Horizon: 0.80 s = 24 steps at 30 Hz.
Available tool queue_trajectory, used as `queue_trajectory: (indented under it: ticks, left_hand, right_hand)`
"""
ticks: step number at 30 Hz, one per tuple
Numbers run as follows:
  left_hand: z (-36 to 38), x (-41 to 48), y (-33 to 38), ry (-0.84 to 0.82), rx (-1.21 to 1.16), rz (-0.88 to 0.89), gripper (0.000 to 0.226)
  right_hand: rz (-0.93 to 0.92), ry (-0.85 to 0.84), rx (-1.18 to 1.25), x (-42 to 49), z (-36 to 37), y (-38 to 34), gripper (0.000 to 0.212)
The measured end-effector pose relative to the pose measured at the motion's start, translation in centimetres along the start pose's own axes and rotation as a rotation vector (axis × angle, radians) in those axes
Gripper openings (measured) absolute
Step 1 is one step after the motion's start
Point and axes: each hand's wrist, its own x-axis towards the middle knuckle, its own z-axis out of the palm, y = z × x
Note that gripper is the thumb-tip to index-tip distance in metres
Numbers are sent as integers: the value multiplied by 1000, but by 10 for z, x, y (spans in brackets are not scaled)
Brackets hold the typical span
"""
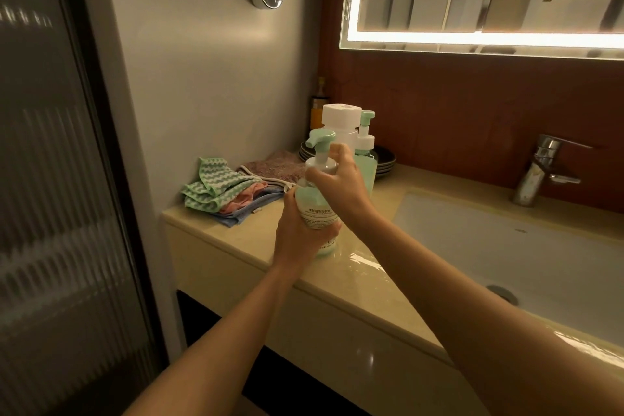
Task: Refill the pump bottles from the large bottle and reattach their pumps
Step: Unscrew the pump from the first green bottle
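A pump bottle (315, 209) of green liquid with a white label stands on the beige counter (256, 240). My left hand (300, 233) grips its body from the left. My right hand (341, 179) grips the white collar of its mint-green pump (320, 140), which sits on the bottle's neck. Behind it stands the large bottle (341, 121) with a wide white cap. A second pump bottle (366, 159), pump on and holding green liquid, is just right of the large one.
Folded cloths (229, 192) lie at the counter's left end against the wall. Dark stacked plates (385, 162) sit behind the bottles, and an orange bottle (317, 111) stands in the corner. A white sink (506, 246) with a chrome tap (540, 169) fills the right.
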Motion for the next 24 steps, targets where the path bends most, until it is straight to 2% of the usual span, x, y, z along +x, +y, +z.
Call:
queue_trajectory:
  ticks: [3,5,9,12,15,18,21,24]
  left_hand:
    - [-1,0,1,-2,-9,-8,86]
    - [-1,0,2,-3,-11,-11,86]
    - [-1,-1,2,-2,-11,-7,87]
    - [-1,-1,2,-1,-17,-3,86]
    - [-1,-1,2,-5,-20,-8,85]
    - [-1,-1,2,-4,-15,-11,87]
    - [-1,-2,2,-2,-15,-2,88]
    - [0,-1,0,2,-2,11,88]
  right_hand:
    - [-22,92,-157,2,1,2,54]
    - [-30,124,-156,2,0,2,52]
    - [-16,38,-53,-3,-2,2,46]
    - [1,-14,7,-3,-2,3,51]
    - [-13,35,-104,0,-1,5,61]
    - [-34,92,-131,0,-2,4,57]
    - [-38,35,-45,-4,-3,2,50]
    - [-24,-28,10,-4,-2,3,55]
